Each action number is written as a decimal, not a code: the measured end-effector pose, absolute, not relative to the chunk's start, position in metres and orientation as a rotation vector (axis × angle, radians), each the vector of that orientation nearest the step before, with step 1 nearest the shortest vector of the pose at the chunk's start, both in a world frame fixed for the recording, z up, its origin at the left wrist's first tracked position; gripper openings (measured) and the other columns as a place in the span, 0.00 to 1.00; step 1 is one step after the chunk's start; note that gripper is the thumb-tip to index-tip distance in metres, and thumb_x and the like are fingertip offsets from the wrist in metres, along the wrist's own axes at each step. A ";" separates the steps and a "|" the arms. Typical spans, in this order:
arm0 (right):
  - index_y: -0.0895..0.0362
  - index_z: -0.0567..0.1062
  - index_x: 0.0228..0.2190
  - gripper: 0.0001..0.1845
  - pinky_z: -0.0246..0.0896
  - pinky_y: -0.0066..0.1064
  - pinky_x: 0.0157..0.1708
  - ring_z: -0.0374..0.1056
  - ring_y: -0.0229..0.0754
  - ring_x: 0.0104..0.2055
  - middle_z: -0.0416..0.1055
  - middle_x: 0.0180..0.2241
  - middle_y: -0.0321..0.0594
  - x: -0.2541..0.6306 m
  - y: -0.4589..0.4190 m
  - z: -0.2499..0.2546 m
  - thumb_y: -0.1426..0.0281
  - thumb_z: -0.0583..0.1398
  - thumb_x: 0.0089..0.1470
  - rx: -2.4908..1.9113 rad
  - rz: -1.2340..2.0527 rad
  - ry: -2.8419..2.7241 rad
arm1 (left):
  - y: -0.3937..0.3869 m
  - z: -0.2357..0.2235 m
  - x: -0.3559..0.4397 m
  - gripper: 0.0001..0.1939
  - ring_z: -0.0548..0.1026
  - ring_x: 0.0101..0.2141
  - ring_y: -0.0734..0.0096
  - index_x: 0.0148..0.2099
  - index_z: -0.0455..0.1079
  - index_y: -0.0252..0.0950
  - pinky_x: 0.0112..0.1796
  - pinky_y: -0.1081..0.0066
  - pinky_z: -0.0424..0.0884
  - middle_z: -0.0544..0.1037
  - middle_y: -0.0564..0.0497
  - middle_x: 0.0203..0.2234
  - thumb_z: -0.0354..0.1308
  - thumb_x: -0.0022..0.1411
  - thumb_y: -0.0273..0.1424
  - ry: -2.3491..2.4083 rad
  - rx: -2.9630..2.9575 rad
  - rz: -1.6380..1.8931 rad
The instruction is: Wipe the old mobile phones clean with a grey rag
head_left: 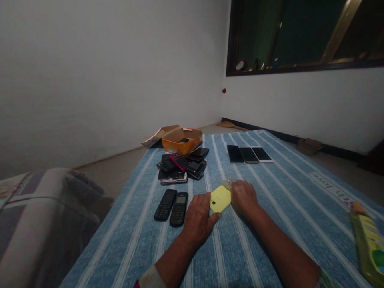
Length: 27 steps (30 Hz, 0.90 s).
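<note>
A yellow smartphone is held between my hands above the striped blue cloth, its back with a small dark camera square facing up. My left hand grips its left edge, thumb along the near side. At its right end my right hand is closed around a crumpled, pale, thin sheet that touches the phone's upper right edge; whether it is cloth or plastic I cannot tell. Left of my left hand lie two black keypad phones, one tilted beside the other.
A pile of several phones lies before an open orange box. Three smartphones rest side by side farther right. A bottle of yellow-green liquid lies near the right edge. A covered piece of furniture stands at left.
</note>
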State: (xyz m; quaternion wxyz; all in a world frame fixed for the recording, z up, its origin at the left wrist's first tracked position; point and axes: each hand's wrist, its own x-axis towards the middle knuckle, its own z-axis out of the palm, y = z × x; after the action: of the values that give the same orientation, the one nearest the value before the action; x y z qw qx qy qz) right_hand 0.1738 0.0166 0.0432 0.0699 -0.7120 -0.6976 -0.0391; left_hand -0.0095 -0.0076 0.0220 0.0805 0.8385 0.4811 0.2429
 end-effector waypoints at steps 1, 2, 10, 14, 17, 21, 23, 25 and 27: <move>0.65 0.78 0.39 0.15 0.58 0.39 0.40 0.70 0.54 0.44 0.74 0.39 0.57 0.173 0.015 0.044 0.78 0.52 0.59 -2.161 -0.125 -2.093 | -0.008 0.022 -0.009 0.25 0.69 0.44 0.55 0.55 0.60 0.37 0.45 0.57 0.68 0.74 0.46 0.43 0.62 0.57 0.30 1.440 2.506 0.720; 0.66 0.78 0.39 0.15 0.58 0.39 0.40 0.71 0.54 0.44 0.74 0.39 0.58 0.173 0.013 0.044 0.78 0.51 0.60 -2.178 -0.131 -2.087 | -0.008 0.023 -0.009 0.25 0.69 0.44 0.55 0.55 0.60 0.37 0.45 0.57 0.68 0.74 0.46 0.43 0.62 0.57 0.30 1.444 2.503 0.714; 0.66 0.77 0.41 0.17 0.60 0.38 0.37 0.73 0.54 0.43 0.75 0.38 0.58 0.170 0.005 0.047 0.79 0.50 0.61 -2.260 -0.174 -2.067 | -0.009 0.027 -0.007 0.23 0.69 0.44 0.55 0.53 0.62 0.36 0.45 0.59 0.67 0.74 0.46 0.42 0.63 0.56 0.30 1.474 2.476 0.649; 0.66 0.78 0.38 0.15 0.61 0.37 0.36 0.74 0.54 0.41 0.76 0.36 0.59 0.167 0.002 0.049 0.81 0.51 0.60 -2.285 -0.184 -2.077 | -0.009 0.026 -0.006 0.25 0.69 0.45 0.55 0.53 0.62 0.34 0.46 0.59 0.67 0.74 0.44 0.44 0.64 0.55 0.29 1.477 2.467 0.651; 0.66 0.78 0.36 0.15 0.61 0.36 0.35 0.74 0.53 0.40 0.76 0.35 0.58 0.162 -0.001 0.050 0.82 0.52 0.58 -2.285 -0.192 -2.094 | -0.009 0.026 -0.007 0.26 0.69 0.45 0.55 0.54 0.62 0.36 0.47 0.58 0.67 0.74 0.46 0.44 0.65 0.55 0.29 1.465 2.468 0.675; 0.66 0.78 0.37 0.15 0.61 0.37 0.37 0.74 0.52 0.40 0.76 0.36 0.58 0.148 -0.007 0.049 0.82 0.51 0.59 -2.244 -0.220 -2.124 | -0.008 0.027 -0.007 0.24 0.70 0.45 0.55 0.53 0.62 0.39 0.46 0.57 0.68 0.74 0.48 0.43 0.63 0.55 0.29 1.463 2.461 0.710; 0.65 0.78 0.37 0.15 0.61 0.38 0.37 0.73 0.52 0.40 0.76 0.36 0.57 0.140 -0.011 0.049 0.81 0.51 0.58 -2.212 -0.218 -2.149 | -0.008 0.027 -0.006 0.22 0.70 0.44 0.55 0.51 0.64 0.39 0.45 0.58 0.69 0.74 0.48 0.42 0.63 0.55 0.29 1.460 2.457 0.728; 0.64 0.78 0.36 0.15 0.61 0.38 0.36 0.73 0.52 0.39 0.77 0.35 0.57 0.132 -0.015 0.050 0.81 0.52 0.58 -2.170 -0.183 -2.189 | -0.007 0.025 -0.007 0.19 0.70 0.43 0.56 0.50 0.65 0.39 0.44 0.58 0.69 0.75 0.48 0.41 0.61 0.56 0.30 1.443 2.468 0.757; 0.64 0.78 0.36 0.14 0.60 0.38 0.35 0.73 0.52 0.39 0.77 0.35 0.57 0.124 -0.021 0.050 0.81 0.53 0.56 -2.114 -0.151 -2.235 | -0.006 0.023 -0.007 0.16 0.70 0.42 0.56 0.49 0.65 0.38 0.45 0.58 0.69 0.75 0.47 0.41 0.58 0.57 0.30 1.416 2.486 0.784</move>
State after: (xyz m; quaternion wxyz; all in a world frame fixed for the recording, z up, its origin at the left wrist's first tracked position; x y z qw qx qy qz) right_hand 0.1236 -0.0207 0.0504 0.0308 -0.6860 -0.7253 -0.0489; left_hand -0.0072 -0.0062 0.0233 0.0876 0.8348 0.4756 0.2632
